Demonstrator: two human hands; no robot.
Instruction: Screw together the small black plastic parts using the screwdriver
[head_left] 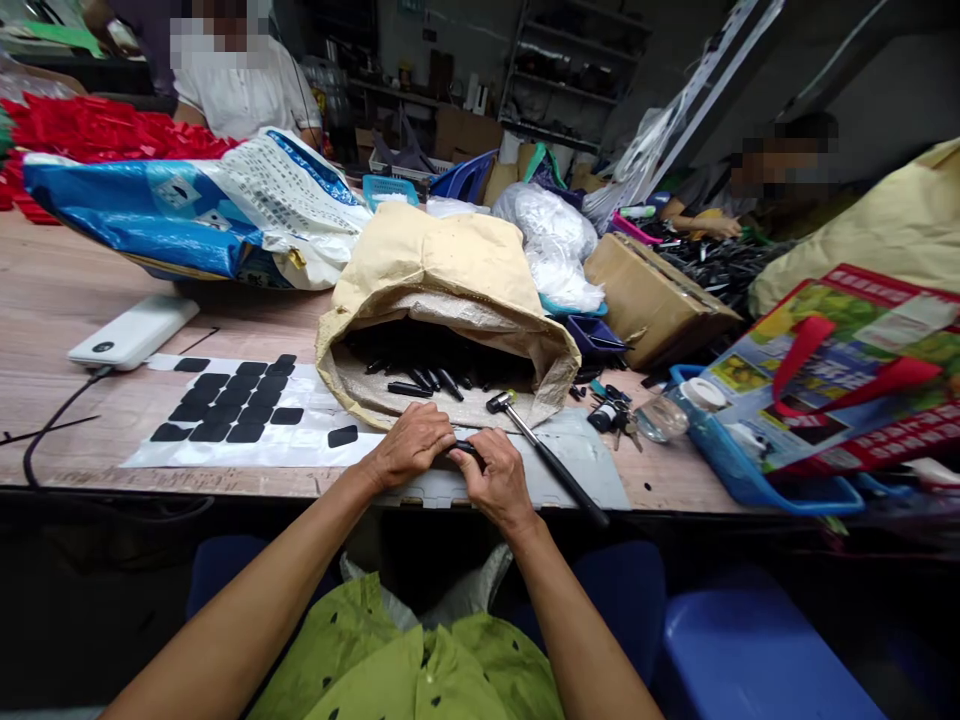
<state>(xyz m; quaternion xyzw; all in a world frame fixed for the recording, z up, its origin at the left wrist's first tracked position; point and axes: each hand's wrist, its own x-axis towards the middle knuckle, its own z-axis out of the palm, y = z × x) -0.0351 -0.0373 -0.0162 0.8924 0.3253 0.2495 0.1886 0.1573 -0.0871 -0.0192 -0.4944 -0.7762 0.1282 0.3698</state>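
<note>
Between my two hands is a small black pen-shaped piece (464, 447), held at the table's front edge and mostly covered by fingers. My left hand (414, 443) is closed around its left end; my right hand (498, 474) pinches the right end between thumb and fingers. Just beyond them a tan woven sack (439, 245) lies with its mouth towards me, and several similar black pieces (449, 384) show inside. A hammer (551, 462) with a black handle rests right of my right hand, its head on the sack's lip. A grey-white board (585, 455) lies underneath.
Black rounded squares (223, 413) lie on a white sheet (300, 455) at left, near a white power bank (133, 332). A blue-and-white bag (202, 205) is behind. Rightward stand a cardboard box (645, 295) and blue basket (750, 490). Two people (247, 90) (712, 190) sit across the table.
</note>
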